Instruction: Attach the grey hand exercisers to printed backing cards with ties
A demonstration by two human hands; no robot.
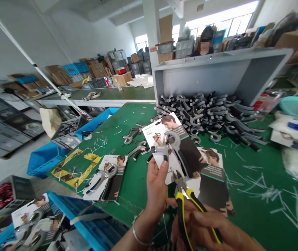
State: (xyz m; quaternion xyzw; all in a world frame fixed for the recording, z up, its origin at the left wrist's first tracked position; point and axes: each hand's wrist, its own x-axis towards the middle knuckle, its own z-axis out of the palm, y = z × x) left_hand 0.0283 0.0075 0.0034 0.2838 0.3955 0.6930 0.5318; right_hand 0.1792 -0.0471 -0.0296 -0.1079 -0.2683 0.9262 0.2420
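Note:
My left hand (156, 186) is closed on a printed backing card (176, 146) that has a grey hand gripper (168, 148) mounted on it, held up over the green table. My right hand (206, 226) is closed round the black-and-yellow handles of a pair of cutters (183, 198). The cutter jaws point up at the card's lower edge, just below the hand gripper. Another printed card (213, 174) lies flat on the table behind the held one.
A heap of loose grey and black hand grippers (206, 111) lies against a grey bin (217, 73). A finished carded gripper (107, 177) lies at left. Blue crates (49, 157) hold more cards. White cut tie scraps (259, 188) litter the table. A person sits behind the bin.

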